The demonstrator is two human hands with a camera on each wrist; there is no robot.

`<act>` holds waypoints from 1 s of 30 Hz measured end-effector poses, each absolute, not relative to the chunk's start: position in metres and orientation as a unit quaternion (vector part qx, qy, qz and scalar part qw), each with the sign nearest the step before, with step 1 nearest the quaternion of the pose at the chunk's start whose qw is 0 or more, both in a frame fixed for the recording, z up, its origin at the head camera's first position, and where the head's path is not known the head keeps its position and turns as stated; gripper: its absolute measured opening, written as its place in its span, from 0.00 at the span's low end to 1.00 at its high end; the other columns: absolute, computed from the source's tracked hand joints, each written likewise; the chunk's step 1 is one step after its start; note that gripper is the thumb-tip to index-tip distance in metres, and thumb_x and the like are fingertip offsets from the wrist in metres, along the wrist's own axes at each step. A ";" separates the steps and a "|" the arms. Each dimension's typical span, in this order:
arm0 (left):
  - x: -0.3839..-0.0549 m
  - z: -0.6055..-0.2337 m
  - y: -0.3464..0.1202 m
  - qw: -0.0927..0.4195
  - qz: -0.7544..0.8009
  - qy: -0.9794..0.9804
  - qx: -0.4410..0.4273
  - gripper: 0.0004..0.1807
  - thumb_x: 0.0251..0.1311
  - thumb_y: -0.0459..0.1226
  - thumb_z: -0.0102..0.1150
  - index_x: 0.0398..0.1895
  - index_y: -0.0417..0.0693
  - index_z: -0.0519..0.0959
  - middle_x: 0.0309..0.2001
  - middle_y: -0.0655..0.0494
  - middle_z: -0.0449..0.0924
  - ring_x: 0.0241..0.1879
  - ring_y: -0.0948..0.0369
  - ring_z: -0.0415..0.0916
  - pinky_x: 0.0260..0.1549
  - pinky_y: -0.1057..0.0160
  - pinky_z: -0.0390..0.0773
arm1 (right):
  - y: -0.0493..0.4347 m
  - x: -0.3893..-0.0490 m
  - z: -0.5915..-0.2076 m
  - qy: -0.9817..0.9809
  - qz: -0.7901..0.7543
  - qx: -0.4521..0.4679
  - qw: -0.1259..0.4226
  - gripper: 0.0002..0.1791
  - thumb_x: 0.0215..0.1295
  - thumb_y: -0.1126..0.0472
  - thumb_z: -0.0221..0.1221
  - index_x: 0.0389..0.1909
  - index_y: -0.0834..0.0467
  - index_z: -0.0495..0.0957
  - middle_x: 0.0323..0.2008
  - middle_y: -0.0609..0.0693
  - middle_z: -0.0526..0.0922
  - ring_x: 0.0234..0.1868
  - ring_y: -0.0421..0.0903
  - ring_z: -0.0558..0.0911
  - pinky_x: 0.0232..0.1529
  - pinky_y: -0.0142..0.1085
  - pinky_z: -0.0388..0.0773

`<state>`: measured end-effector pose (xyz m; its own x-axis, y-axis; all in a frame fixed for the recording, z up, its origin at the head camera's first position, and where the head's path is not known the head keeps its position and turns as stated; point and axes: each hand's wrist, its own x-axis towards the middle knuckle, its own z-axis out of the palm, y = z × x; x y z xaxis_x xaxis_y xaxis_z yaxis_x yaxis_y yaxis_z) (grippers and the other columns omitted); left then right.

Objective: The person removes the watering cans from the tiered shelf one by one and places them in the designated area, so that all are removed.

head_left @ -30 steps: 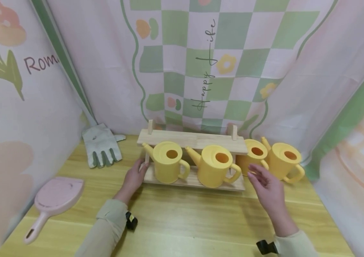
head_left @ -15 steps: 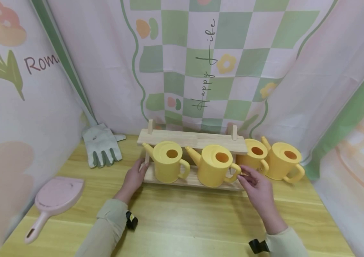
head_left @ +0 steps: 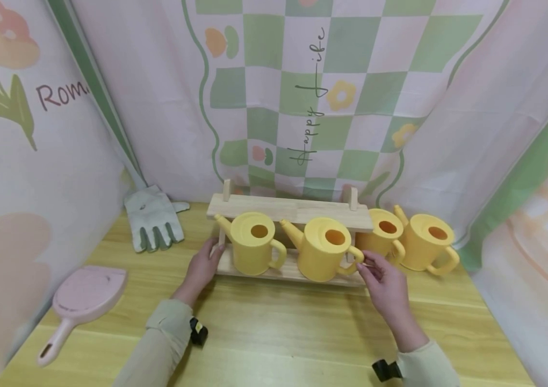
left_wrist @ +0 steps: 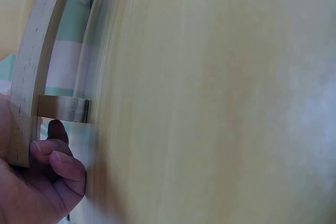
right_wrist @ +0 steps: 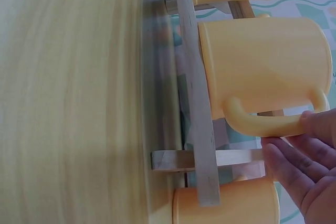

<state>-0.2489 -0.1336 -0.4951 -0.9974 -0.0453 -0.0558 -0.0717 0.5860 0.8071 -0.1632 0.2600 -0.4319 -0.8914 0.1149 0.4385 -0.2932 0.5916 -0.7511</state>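
A two-tier wooden shelf (head_left: 288, 209) stands at the back of the table, its lower board (left_wrist: 34, 72) raised on short feet. My left hand (head_left: 202, 267) grips the left end of that board, with fingers curled beneath it in the left wrist view. Two yellow watering cans sit on the lower board, spouts to the left. At the handle of the right watering can (head_left: 324, 252), my right hand (head_left: 384, 282) pinches with thumb and fingers. The right wrist view shows the thumb on the handle (right_wrist: 262, 125) and fingers below. The left watering can (head_left: 250, 250) stands untouched.
Two more yellow watering cans stand right of the shelf: one partly behind its end (head_left: 375, 242), another farther right (head_left: 421, 244). A work glove (head_left: 153, 217) lies at the back left, and a pink dustpan (head_left: 87, 295) in front of it. A patterned curtain (head_left: 303, 107) hangs behind.
My right hand has moved left from beside the rear watering cans to the handle of the right watering can on the shelf and taken hold of it. The left hand has stayed in place.
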 end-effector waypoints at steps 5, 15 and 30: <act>-0.249 -0.495 -0.134 0.014 0.454 0.890 -0.031 0.29 0.73 0.57 0.41 0.70 0.54 0.64 0.63 0.41 0.72 0.57 0.43 0.73 0.56 0.40 0.71 | 0.259 -0.161 -0.433 -0.854 0.459 0.058 0.238 0.13 0.63 0.71 0.62 0.49 0.68 0.79 0.41 0.63 0.85 0.37 0.28 0.81 0.37 0.21 0.79; -0.249 -0.497 -0.134 0.019 0.459 0.888 -0.028 0.29 0.72 0.57 0.41 0.70 0.55 0.63 0.67 0.41 0.68 0.64 0.41 0.66 0.60 0.37 0.66 | 0.259 -0.155 -0.434 -0.834 0.481 0.057 0.263 0.14 0.59 0.76 0.63 0.47 0.72 0.79 0.41 0.68 0.83 0.36 0.21 0.78 0.36 0.22 0.79; -0.249 -0.496 -0.135 0.019 0.454 0.891 -0.026 0.31 0.72 0.59 0.39 0.70 0.54 0.63 0.69 0.42 0.64 0.67 0.40 0.62 0.63 0.37 0.62 | 0.269 -0.134 -0.427 -0.835 0.466 0.036 0.291 0.16 0.58 0.77 0.63 0.49 0.72 0.79 0.41 0.69 0.83 0.33 0.19 0.79 0.34 0.19 0.78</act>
<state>-0.2494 -0.1354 -0.4963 -0.9979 -0.0295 -0.0571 -0.0635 0.5871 0.8070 -0.1339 0.2692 -0.4272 -0.8277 0.2119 0.5197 -0.3315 0.5626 -0.7573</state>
